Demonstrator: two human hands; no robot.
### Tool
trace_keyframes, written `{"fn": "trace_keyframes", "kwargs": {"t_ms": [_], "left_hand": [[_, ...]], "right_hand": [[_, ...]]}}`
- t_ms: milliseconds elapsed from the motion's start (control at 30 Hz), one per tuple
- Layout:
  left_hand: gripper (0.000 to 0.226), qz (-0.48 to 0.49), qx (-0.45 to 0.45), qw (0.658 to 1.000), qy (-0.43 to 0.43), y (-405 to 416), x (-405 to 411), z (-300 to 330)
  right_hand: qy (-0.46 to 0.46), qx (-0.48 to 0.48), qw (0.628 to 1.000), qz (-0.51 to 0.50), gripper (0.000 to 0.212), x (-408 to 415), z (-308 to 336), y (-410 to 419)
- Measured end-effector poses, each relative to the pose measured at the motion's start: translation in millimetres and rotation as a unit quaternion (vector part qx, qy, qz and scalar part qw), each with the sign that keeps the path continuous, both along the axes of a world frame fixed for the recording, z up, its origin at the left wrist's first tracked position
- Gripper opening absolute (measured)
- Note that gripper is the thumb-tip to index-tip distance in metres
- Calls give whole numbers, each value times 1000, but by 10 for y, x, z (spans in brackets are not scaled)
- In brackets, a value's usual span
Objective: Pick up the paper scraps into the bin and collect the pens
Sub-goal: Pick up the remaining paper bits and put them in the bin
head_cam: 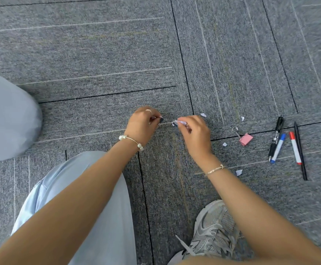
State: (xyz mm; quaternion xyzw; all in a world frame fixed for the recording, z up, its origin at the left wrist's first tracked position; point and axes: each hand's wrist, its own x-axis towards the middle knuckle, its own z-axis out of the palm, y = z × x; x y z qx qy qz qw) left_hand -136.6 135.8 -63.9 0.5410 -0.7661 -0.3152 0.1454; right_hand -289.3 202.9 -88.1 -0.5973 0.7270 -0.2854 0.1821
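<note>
A small paper scrap sits pinched in the curled fingertips of the right hand, just above the grey carpet. At its nine o'clock, the left hand has fingers curled tight, pinching something too small to identify. More loose scraps lie toward three and five o'clock, near a pink binder clip. Farther toward three o'clock lie the pens, side by side.

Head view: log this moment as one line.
left hand: pinching scrap | right hand: pinching scraps | four scraps loose on carpet | pens: untouched | bin: not in view
</note>
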Motion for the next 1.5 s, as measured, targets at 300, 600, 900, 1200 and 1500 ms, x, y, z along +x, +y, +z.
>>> {"fn": "trace_keyframes", "kwargs": {"t_ms": [300,600,900,1200,1500], "left_hand": [[14,1,10,1000,0,-52,-22,-65],[15,15,23,999,23,-66,-18,-42],[13,46,-44,996,57,-201,179,496],[12,115,-145,981,50,-588,825,1606],[11,188,-226,955,34,-562,1585,2586]], "right_hand": [[98,-39,992,70,15,-20,-162,-50],[54,15,998,23,12,110,-125,-71],[6,-41,997,58,14,270,505,-390],[-10,-150,979,137,11,706,1677,-1144],[-16,-213,944,253,8,1465,2660,-1613]]}}
